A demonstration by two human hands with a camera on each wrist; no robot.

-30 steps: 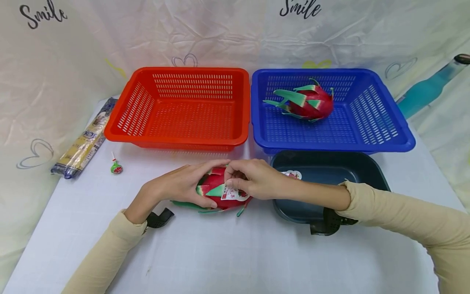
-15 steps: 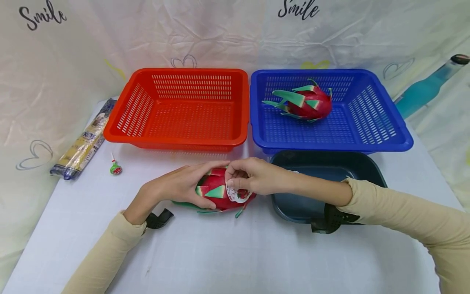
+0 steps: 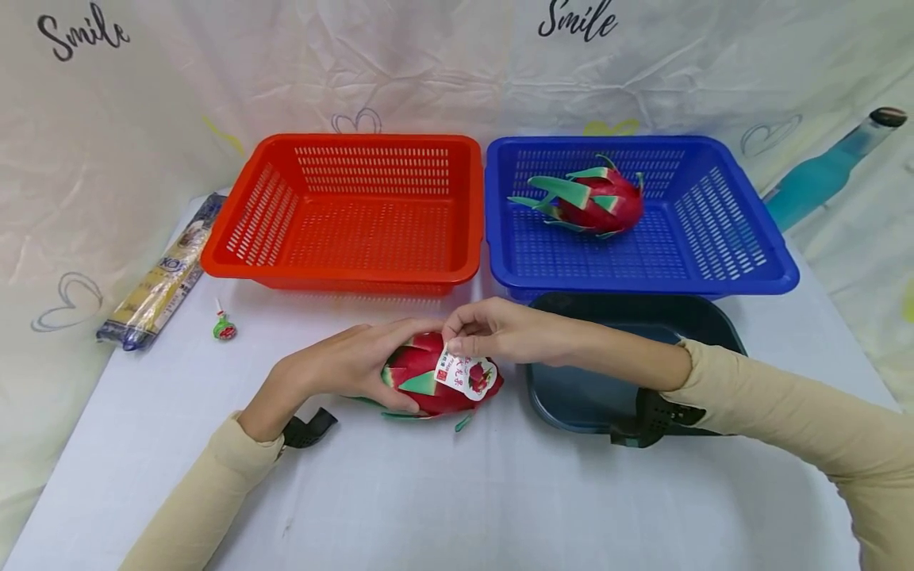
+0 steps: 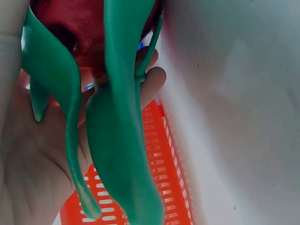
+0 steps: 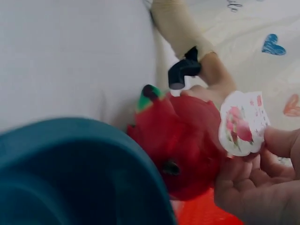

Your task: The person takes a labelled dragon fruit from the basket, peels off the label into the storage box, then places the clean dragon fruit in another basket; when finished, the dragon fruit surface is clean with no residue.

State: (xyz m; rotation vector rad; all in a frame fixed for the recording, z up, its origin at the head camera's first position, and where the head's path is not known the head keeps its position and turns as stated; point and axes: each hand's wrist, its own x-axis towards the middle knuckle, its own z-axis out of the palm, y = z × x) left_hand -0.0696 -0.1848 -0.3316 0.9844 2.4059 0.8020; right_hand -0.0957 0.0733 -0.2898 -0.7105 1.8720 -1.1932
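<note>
In the head view my left hand (image 3: 350, 361) holds a red dragon fruit (image 3: 417, 361) on the white table, thumb on the near side and fingers over the far side. Its long green scales (image 4: 122, 150) hang past the palm in the left wrist view. My right hand (image 3: 510, 333) pinches the edge of a white sticker (image 3: 474, 379) printed with a dragon fruit and red characters. In the right wrist view the sticker (image 5: 239, 124) stands up beside the fruit's red skin (image 5: 187, 136), between thumb and fingers.
Behind stand a red basket (image 3: 343, 277) and a blue basket (image 3: 643, 283); the blue one holds another dragon fruit (image 3: 600, 202). Under my right forearm sits a dark basin (image 3: 571, 404). A lollipop (image 3: 224, 326), a long packet (image 3: 164, 277) and a blue bottle (image 3: 814, 186) lie at the sides.
My right hand has shifted slightly up and right, and the sticker, bent half a second ago, now shows its printed face flatter. The left hand keeps its hold on the dragon fruit.
</note>
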